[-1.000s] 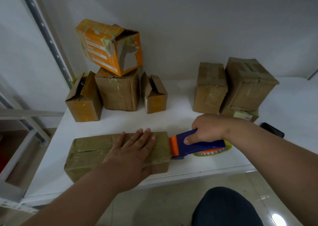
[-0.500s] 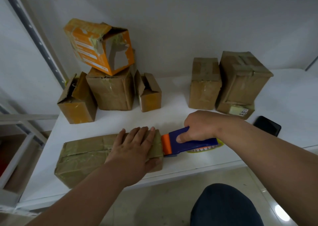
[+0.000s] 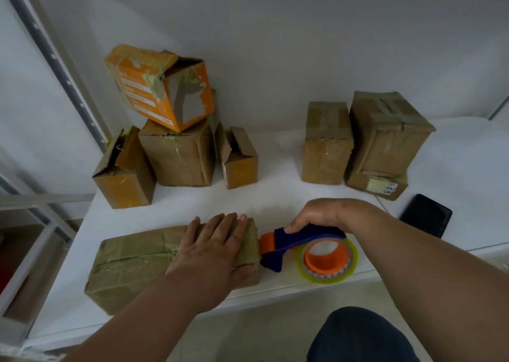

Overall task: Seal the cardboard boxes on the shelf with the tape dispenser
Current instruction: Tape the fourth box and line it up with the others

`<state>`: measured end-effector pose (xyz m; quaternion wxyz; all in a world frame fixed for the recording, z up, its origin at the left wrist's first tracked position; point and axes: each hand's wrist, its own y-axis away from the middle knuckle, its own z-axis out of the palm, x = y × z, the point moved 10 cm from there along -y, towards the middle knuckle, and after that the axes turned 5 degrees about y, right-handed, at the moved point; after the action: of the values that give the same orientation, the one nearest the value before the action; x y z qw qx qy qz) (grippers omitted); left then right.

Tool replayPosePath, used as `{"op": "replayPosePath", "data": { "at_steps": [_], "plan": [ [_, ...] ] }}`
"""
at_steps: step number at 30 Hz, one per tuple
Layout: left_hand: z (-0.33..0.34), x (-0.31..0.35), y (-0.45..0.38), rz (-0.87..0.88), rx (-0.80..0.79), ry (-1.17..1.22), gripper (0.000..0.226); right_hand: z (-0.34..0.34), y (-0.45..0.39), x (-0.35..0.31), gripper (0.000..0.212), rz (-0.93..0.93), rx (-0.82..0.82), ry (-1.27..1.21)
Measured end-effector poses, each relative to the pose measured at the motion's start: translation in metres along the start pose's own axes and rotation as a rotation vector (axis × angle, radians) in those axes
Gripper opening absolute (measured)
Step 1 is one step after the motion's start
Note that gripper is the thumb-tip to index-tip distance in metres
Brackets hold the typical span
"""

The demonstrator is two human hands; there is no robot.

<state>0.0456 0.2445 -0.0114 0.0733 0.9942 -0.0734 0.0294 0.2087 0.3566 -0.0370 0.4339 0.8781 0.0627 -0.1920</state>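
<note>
Far left on the white shelf (image 3: 275, 196) there's a small brown box (image 3: 124, 174) with its top flaps gaping, then a taped brown box (image 3: 177, 155) carrying a tilted orange box (image 3: 159, 86) with a torn end; its white print is too blurry to read. Next one over, a little box (image 3: 238, 159), is open too.

Up front, the long taped box (image 3: 132, 262) lies right along the shelf's front edge. The left hand (image 3: 214, 248) lies flat on its right end, fingers straight, thumb down the near side.

The right hand (image 3: 316, 215) is curled round the blue handle of the tape dispenser (image 3: 305, 247), whose orange nose touches that box's right end, roll near the edge.

Bare shelf sits between the front box and the back row. Right rear: two taped boxes, one (image 3: 326, 144) standing alone, one (image 3: 385, 133) atop a flat box (image 3: 376, 186) labelled "402". A black phone (image 3: 425, 214) lies beside it.
</note>
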Motion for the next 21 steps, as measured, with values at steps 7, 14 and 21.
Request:
{"op": "replayPosePath", "data": {
  "at_steps": [7,14,21],
  "plan": [
    [0.001,-0.003,-0.001,0.02,-0.037,0.016,0.093,0.001,0.004,0.009,0.035,0.003,0.035,-0.057],
    [0.004,-0.005,0.007,0.057,-0.08,-0.005,0.084,-0.017,0.011,-0.002,0.043,-0.036,0.28,0.254],
    [-0.001,0.018,0.025,0.037,-0.181,0.077,0.078,-0.039,0.058,0.008,0.049,-0.105,0.606,0.109]
  ]
}}
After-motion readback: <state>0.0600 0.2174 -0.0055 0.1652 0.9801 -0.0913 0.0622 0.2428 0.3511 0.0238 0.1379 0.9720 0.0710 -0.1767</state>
